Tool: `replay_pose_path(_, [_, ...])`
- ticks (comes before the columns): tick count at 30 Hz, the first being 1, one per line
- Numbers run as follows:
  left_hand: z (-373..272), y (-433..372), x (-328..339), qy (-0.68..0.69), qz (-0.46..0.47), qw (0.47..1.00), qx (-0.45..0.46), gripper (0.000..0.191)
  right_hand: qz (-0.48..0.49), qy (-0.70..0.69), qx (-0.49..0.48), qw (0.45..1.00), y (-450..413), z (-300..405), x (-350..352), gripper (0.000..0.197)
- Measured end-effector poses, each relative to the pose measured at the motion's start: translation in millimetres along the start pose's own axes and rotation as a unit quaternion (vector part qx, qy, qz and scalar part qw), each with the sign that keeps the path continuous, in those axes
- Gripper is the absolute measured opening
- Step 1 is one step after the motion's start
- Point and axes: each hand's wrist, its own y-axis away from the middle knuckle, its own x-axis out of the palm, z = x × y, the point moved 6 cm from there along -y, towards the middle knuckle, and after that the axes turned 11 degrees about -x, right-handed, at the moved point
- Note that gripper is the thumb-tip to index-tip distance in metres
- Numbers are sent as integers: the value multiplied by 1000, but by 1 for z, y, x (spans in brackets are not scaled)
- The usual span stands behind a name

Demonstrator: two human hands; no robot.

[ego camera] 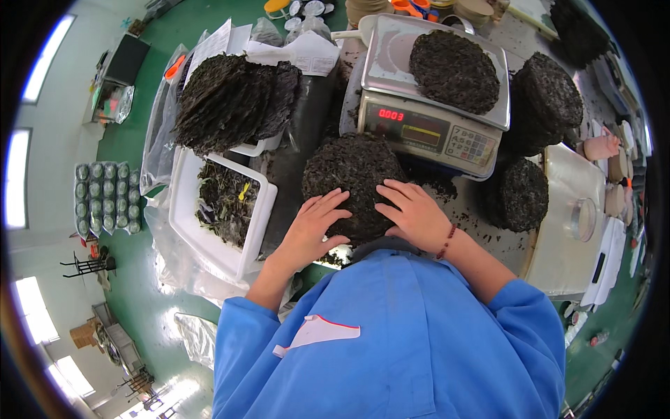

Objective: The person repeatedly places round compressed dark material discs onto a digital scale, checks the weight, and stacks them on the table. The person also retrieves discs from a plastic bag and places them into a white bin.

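A dark round disc of dried seaweed [356, 167] lies right before me, close to my body. My left hand [314, 225] rests on its near left side, fingers spread over the surface. On the near right side, my right hand [416, 212], with a beaded bracelet at the wrist, touches it with spread fingertips. Neither hand is closed around the disc. Whether other discs lie beneath it cannot be told. Just beyond stands a digital weighing scale [429, 133] with its red display lit. Another seaweed disc [454, 72] sits on the right part of its metal pan.
A pile of seaweed sheets [230, 102] rises at the left. Nearer stands a white plastic tub [268, 196] with seaweed scraps and a small yellow item [244, 191]. Seaweed stacks [548, 97] stand right of the scale, beside a pile of clear plastic sheets [562, 246]. Orange-handled scissors [411, 7] lie behind.
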Motion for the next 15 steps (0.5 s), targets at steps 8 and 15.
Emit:
replay_pose_path(8, [-2, 1, 4, -97, 8, 994, 53, 48, 14, 8, -25, 1000, 1, -4, 1, 49])
replay_pose_path(15, [-5, 13, 24, -251, -69, 958, 117, 53, -27, -55, -18, 998, 4, -10, -4, 46])
